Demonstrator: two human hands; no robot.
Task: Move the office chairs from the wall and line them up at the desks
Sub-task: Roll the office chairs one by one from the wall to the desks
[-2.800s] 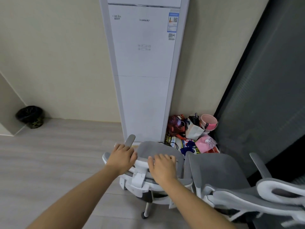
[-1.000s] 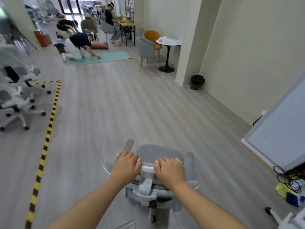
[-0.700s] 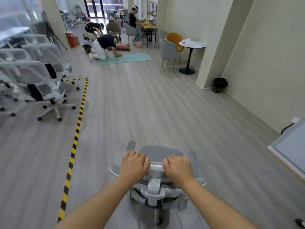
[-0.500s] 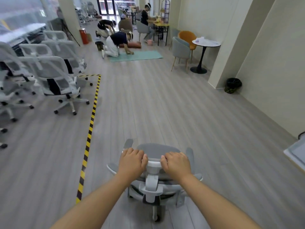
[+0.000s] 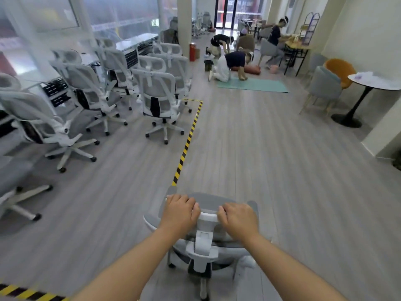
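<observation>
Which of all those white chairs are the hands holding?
The chair at the bottom centre, right of the striped tape. The left hand and right hand grip its backrest top. The others stand untouched by the desks at left.

left hand (image 5: 181, 213), right hand (image 5: 238, 220), gripping office chair (image 5: 205, 240)

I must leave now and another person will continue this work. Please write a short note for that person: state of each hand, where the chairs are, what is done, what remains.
Left hand: closed over the top edge of the grey chair's backrest, left of its centre post.
Right hand: closed on the same edge, right of the post.
That chair stands on the open wood floor, right of the yellow-black floor tape, away from any wall.
Done: several white chairs already stand beyond the tape near the desks, roughly in rows.
Left: roll this chair over the tape and line it up with them. Whether more chairs wait at the wall is not visible.
</observation>
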